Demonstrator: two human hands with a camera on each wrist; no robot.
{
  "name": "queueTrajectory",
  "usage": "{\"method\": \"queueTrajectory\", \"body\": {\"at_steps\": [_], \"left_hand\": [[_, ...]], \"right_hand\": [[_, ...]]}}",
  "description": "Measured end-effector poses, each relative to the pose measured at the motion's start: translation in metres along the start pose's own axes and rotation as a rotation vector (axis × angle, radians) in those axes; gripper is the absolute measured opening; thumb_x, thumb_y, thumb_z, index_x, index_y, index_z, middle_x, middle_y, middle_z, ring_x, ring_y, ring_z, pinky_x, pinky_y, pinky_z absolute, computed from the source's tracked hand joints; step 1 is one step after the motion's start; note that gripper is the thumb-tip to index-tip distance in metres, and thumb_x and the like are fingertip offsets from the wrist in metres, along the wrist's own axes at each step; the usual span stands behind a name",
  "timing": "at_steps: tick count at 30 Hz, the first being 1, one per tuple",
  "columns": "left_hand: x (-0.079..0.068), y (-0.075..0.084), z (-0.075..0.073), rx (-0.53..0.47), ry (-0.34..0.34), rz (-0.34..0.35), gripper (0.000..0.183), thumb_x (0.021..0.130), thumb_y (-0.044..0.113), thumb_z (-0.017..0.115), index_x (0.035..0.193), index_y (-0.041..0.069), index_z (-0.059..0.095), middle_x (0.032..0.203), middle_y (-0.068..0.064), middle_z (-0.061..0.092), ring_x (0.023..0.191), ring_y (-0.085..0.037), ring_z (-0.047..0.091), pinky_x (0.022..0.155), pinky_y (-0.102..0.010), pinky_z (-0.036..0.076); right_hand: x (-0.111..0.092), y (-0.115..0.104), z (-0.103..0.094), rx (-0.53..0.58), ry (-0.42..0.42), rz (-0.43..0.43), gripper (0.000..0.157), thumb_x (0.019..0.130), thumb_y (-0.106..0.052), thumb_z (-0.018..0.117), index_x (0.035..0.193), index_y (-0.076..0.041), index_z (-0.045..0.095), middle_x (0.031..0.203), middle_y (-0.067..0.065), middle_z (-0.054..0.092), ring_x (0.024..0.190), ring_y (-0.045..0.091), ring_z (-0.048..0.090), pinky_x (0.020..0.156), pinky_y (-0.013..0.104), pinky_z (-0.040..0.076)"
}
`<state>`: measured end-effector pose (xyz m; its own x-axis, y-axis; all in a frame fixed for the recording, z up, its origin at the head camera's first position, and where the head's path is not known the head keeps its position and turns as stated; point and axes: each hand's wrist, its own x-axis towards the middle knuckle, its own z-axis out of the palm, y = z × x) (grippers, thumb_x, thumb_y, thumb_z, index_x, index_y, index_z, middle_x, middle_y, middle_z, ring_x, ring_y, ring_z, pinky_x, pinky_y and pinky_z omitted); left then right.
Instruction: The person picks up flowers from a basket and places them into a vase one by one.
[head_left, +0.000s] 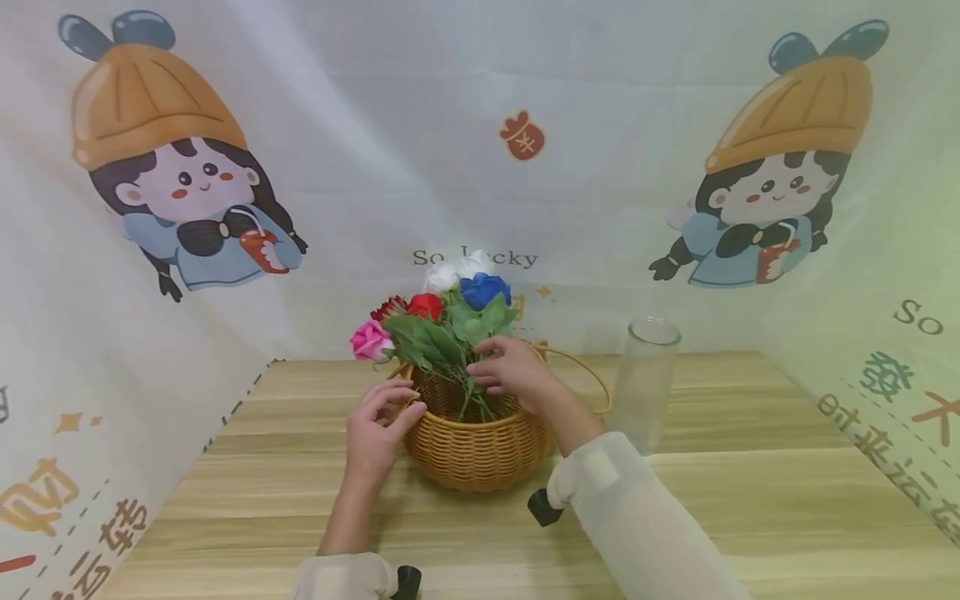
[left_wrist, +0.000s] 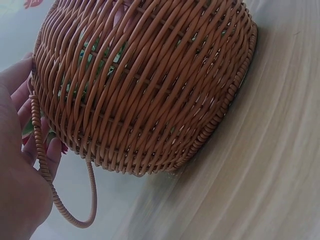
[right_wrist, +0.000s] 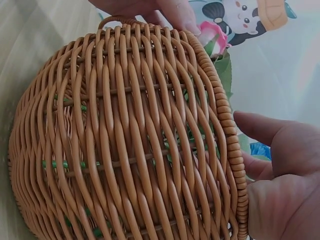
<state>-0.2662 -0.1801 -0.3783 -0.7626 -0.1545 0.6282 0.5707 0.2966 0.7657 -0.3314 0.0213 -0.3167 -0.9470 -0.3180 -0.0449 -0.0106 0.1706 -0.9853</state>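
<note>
A round wicker basket [head_left: 476,454] stands on the wooden table, holding several flowers with green leaves and stems. The blooms include a pink rose [head_left: 371,340], a red rose [head_left: 426,307], a dark red flower [head_left: 392,308], a blue rose [head_left: 486,290] and a white flower [head_left: 450,273]. My left hand [head_left: 378,425] holds the basket's left rim, thumb at the front and fingers by the handle [left_wrist: 50,172]. Over the right side of the opening, my right hand [head_left: 517,375] reaches in with loosely extended fingers at the leaves and stems. In the right wrist view its fingertips are partly hidden behind the rim.
A tall clear glass vase [head_left: 647,383] stands on the table to the right of the basket, close to the right forearm. The basket's other handle [head_left: 592,375] sticks out toward it. A printed cloth [head_left: 360,167] hangs behind and along both sides of the table [head_left: 750,467].
</note>
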Motion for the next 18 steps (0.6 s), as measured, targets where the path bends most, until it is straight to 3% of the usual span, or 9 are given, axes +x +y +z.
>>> {"method": "queueTrajectory", "body": {"at_steps": [7,18], "left_hand": [[0.0001,0.0002,0.0016,0.007,0.001,-0.003,0.015,0.080,0.000,0.077,0.091,-0.007,0.070,0.111,-0.017,0.066,0.093,-0.024,0.057,0.071,-0.025,0.046],[-0.0003,0.0015,0.0000,-0.002,0.006,-0.019,0.015,0.079,-0.002,0.078,0.091,-0.006,0.071,0.111,-0.017,0.066,0.093,-0.013,0.056,0.073,-0.028,0.047]], "right_hand": [[0.0024,0.0021,0.0002,-0.028,0.029,0.012,0.043,0.093,-0.006,0.065,0.133,0.000,0.051,0.119,0.017,0.062,0.110,0.035,0.060,0.094,0.044,0.047],[0.0082,0.0037,0.0043,-0.096,-0.034,0.057,0.048,0.094,-0.010,0.064,0.139,-0.004,0.050,0.131,0.016,0.056,0.116,0.033,0.057,0.094,0.045,0.047]]}}
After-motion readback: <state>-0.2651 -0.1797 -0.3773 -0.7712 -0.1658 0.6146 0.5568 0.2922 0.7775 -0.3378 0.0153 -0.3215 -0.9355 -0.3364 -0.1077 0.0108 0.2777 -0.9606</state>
